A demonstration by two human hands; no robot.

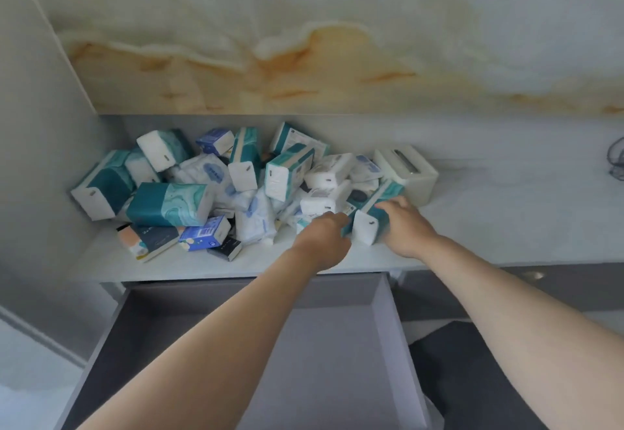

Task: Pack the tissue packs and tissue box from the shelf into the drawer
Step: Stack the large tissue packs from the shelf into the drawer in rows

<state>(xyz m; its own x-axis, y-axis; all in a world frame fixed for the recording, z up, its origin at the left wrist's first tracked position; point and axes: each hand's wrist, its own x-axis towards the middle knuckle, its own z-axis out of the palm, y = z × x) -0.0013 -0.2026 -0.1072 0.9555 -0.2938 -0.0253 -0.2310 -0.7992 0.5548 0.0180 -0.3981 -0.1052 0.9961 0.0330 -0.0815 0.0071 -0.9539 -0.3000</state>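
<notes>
Blur softens right hand (pixel 403 227) gripping teal pack (pixel 366 228); fingertips of left hand (pixel 322 238) hidden.

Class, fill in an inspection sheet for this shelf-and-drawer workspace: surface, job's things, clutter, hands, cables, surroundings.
Surface: pale marble-look shelf, heap of tissue packs on its left part.
Job's things: teal pack at the heap's right end; white tissue box behind it; drawer open below, no packs seen inside.
Clutter: nothing seen.
Hands: left hand and right hand both grip the teal pack.
Cables: dark wiry object at the right edge, cannot tell what.
Surroundings: marble-patterned back wall, grey side panel.
</notes>
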